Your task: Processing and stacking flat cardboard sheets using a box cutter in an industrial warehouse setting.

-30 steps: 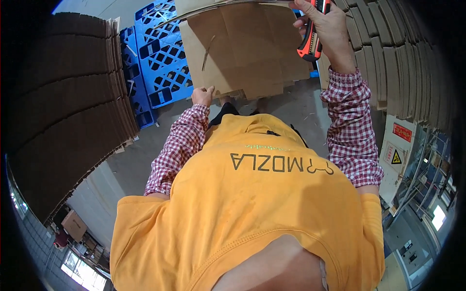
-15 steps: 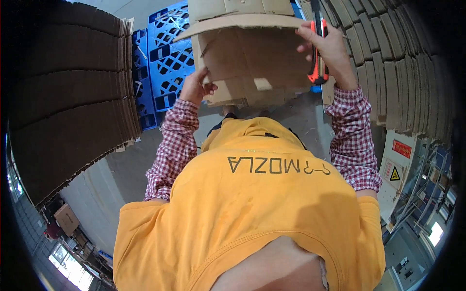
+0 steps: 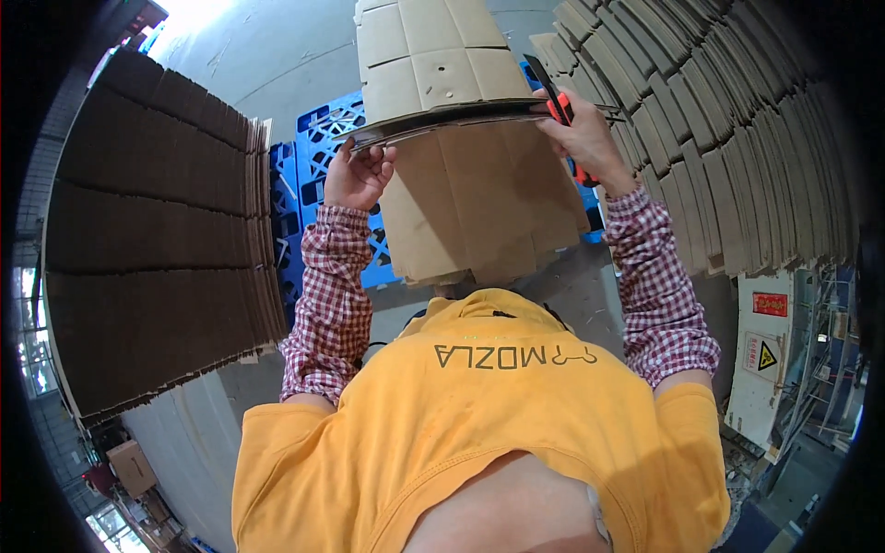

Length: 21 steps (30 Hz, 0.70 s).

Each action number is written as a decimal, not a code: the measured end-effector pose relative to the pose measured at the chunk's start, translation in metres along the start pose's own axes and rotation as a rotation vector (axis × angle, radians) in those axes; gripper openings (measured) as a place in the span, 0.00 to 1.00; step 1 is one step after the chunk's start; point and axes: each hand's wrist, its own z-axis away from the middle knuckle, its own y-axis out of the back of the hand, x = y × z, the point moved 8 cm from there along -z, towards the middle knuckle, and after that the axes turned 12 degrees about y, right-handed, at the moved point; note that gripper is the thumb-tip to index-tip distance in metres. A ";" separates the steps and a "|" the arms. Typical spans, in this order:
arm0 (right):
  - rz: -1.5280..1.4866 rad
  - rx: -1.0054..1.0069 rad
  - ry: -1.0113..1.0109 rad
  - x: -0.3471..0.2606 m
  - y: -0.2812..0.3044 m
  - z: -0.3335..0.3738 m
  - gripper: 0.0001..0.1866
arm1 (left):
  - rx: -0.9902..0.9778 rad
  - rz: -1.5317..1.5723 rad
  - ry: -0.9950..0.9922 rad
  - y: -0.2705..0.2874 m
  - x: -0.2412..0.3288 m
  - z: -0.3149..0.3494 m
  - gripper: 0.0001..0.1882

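Observation:
My right hand (image 3: 585,138) is closed round a red and black utility knife (image 3: 560,112), whose dark blade points up and to the left. Between my hands a cardboard sheet (image 3: 452,115) stands nearly edge-on, showing as a thin, dark, shiny strip. Its left end is pinched by my left hand (image 3: 359,177), thumb above and fingers curled below. The strip's right end meets my right hand, where the grip on it is partly hidden. Below and beyond it lies creased brown cardboard (image 3: 479,198), flat on a blue plastic pallet (image 3: 380,253).
A tall stack of dark-faced cardboard (image 3: 166,230) stands at the left. On the right are piled many brown cardboard sheets (image 3: 728,147). A white panel with warning signs (image 3: 761,355) is at the lower right, beside metal racks (image 3: 820,369).
The cardboard sheet has tilted so its dark face shows. My left hand has gone from beside the lower cardboard to the sheet's left end. The view has shifted, revealing more floor beyond.

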 end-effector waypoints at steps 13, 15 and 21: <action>-0.010 0.074 0.043 -0.001 0.007 -0.045 0.17 | 0.180 -1.756 -1.559 -0.211 -0.051 0.041 0.07; -0.041 0.069 0.041 -0.001 0.009 -0.048 0.16 | 0.196 -1.861 -1.597 -0.224 -0.059 0.022 0.09; -0.086 0.085 0.063 0.003 0.015 -0.055 0.15 | 0.348 -2.035 -1.720 -0.239 -0.064 -0.011 0.04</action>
